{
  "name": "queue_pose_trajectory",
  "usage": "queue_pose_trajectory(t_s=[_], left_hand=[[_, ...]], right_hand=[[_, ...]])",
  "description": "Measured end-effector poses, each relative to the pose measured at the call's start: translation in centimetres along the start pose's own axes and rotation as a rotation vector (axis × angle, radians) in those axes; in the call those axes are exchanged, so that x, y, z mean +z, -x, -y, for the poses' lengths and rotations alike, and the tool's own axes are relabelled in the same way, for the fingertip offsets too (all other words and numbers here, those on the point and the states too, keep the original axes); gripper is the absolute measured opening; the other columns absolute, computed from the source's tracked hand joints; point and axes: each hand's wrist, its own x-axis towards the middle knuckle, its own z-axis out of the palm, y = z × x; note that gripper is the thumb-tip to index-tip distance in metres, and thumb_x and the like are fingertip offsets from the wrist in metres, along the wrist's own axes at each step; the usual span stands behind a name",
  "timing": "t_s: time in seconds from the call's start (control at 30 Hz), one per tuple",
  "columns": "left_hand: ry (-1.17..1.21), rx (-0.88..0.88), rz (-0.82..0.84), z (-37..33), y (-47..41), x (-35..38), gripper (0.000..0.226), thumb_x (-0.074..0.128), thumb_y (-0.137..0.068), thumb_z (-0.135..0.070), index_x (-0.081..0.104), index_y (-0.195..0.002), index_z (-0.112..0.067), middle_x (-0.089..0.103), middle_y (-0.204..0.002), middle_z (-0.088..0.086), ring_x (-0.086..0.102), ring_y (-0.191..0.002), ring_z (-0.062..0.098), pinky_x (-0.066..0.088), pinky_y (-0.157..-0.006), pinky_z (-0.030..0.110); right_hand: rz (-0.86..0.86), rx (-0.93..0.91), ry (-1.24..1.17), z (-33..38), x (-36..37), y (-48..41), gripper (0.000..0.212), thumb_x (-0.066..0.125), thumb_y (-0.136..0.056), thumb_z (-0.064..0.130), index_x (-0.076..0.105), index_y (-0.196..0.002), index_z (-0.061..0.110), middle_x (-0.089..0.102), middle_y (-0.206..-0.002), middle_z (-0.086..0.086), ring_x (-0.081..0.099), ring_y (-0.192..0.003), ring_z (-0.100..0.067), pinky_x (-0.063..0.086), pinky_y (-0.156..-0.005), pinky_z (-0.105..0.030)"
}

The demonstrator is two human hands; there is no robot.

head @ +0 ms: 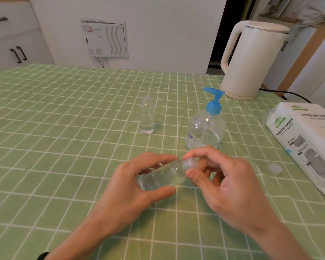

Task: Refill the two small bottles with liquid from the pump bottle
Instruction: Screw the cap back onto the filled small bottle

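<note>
My left hand [139, 177] grips a small clear bottle [161, 176] tilted on its side above the table, with liquid inside. My right hand [223, 177] pinches the clear cap [189, 164] at the bottle's neck between thumb and forefinger. A second small clear bottle [147, 117] stands upright farther back, capped, with some liquid at the bottom. The pump bottle [204, 128] with a blue pump head [213, 100] stands just behind my right hand, partly full.
The table wears a green checked cloth [64, 128]. A white electric kettle [251, 59] stands at the back right, its cord trailing right. A tissue paper pack [306, 143] lies at the right edge, with a small clear cap [275, 168] beside it.
</note>
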Motion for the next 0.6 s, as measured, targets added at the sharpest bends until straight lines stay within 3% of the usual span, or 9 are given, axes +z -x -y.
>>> queue_pose_trajectory(t_s=[0.1,0.27,0.4,0.47,0.53,0.6], left_hand=[[0.005,-0.001,-0.011,-0.1,0.0,0.0,0.057,0.083,-0.07,-0.046,0.068,-0.126,-0.046,0.073,-0.118,-0.024,0.071,-0.109,0.009,0.052,-0.095,0.03],[-0.009,-0.009,-0.036,0.0,-0.1,-0.2,0.06,0.092,-0.069,-0.033,0.068,-0.123,-0.046,0.074,-0.116,-0.024,0.072,-0.107,0.008,0.054,-0.097,0.034],[0.02,-0.008,-0.082,0.1,-0.4,-0.6,0.058,0.091,-0.071,-0.026,0.069,-0.121,-0.045,0.075,-0.117,-0.022,0.073,-0.109,0.006,0.053,-0.102,0.036],[0.104,-0.026,-0.13,0.2,-0.7,-1.2,0.055,0.086,-0.069,-0.031,0.07,-0.12,-0.045,0.076,-0.119,-0.019,0.073,-0.11,0.007,0.054,-0.102,0.035],[0.212,-0.051,-0.193,0.6,-0.9,-2.3,0.055,0.082,-0.069,-0.03,0.07,-0.121,-0.043,0.076,-0.121,-0.013,0.075,-0.11,0.011,0.058,-0.098,0.032],[0.29,-0.081,-0.273,1.2,-1.1,-3.4,0.056,0.08,-0.07,-0.029,0.069,-0.123,-0.04,0.076,-0.123,-0.008,0.075,-0.11,0.013,0.059,-0.093,0.022]], right_hand=[[-0.014,-0.004,0.019,0.1,0.0,0.1,0.017,0.074,-0.089,0.041,0.075,-0.102,0.031,0.071,-0.068,0.013,0.062,-0.058,-0.003,0.035,-0.053,-0.003],[-0.02,0.054,-0.05,0.3,0.1,0.0,0.016,0.075,-0.092,0.046,0.074,-0.106,0.037,0.071,-0.074,0.01,0.066,-0.066,-0.012,0.041,-0.053,-0.009],[0.016,0.105,-0.084,0.7,-0.9,-0.5,0.036,0.068,-0.085,0.057,0.072,-0.115,0.037,0.072,-0.085,0.015,0.067,-0.067,-0.008,0.044,-0.053,-0.009],[-0.054,0.153,0.024,0.0,-2.3,-0.9,0.034,0.067,-0.086,0.055,0.073,-0.112,0.034,0.072,-0.085,0.017,0.067,-0.067,-0.003,0.045,-0.051,-0.007],[-0.163,0.237,0.244,-1.6,-4.3,-1.2,0.021,0.07,-0.091,0.039,0.076,-0.108,0.028,0.07,-0.081,0.017,0.066,-0.066,0.002,0.044,-0.048,-0.004],[-0.194,0.384,0.509,-3.3,-6.4,-1.3,0.021,0.073,-0.094,0.028,0.074,-0.115,0.026,0.072,-0.1,0.011,0.064,-0.07,0.001,0.047,-0.059,-0.006]])
